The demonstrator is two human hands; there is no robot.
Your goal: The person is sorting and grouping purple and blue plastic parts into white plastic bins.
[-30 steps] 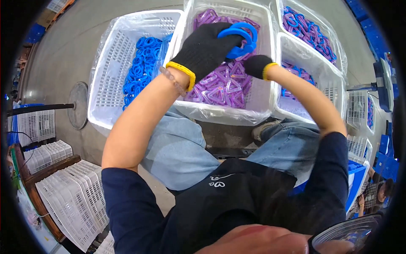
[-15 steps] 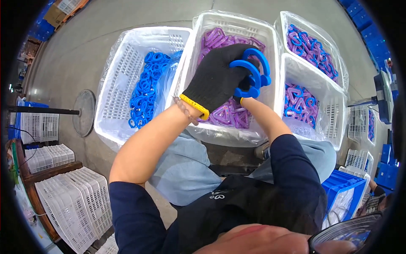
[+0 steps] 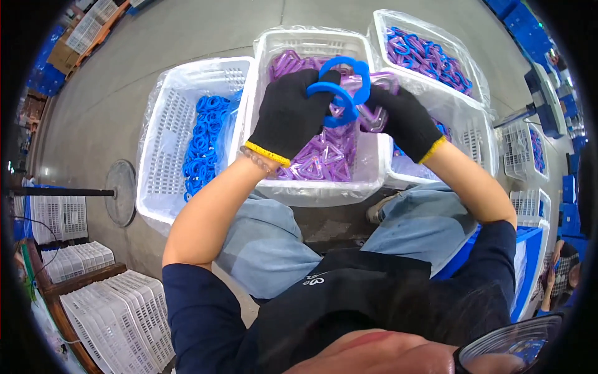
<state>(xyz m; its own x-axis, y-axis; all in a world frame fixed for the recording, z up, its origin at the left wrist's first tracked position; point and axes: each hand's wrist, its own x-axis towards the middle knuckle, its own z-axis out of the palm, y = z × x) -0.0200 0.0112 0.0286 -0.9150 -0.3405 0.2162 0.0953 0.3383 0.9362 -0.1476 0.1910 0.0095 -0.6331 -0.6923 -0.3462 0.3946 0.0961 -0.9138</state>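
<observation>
My left hand [image 3: 283, 115], in a black knitted glove with a yellow cuff, grips blue plastic rings [image 3: 356, 115] that have a gap in their curve. My right hand [image 3: 408, 123], gloved alike, is closed on clear purple triangular frames [image 3: 375, 119] right beside the rings. Whether rings and frames are linked cannot be made out. Both hands are above a white crate [image 3: 299, 192] lined with clear plastic, where loose purple triangular frames [image 3: 321, 156] lie. To the left, another white crate [image 3: 163, 131] holds a heap of blue rings [image 3: 205, 134].
Two white crates on the right hold mixed blue and purple pieces [image 3: 430, 62]; my right hand partly covers the nearer one. A round metal base with a pole [image 3: 121, 193] stands left. Stacked white baskets [image 3: 118, 311] are at lower left, a blue crate [image 3: 458, 255] at lower right.
My right hand has come out from behind the left and moved right and up, now with purple triangular frames in it. The left hand, still gripping blue rings, has shifted slightly left in view.
</observation>
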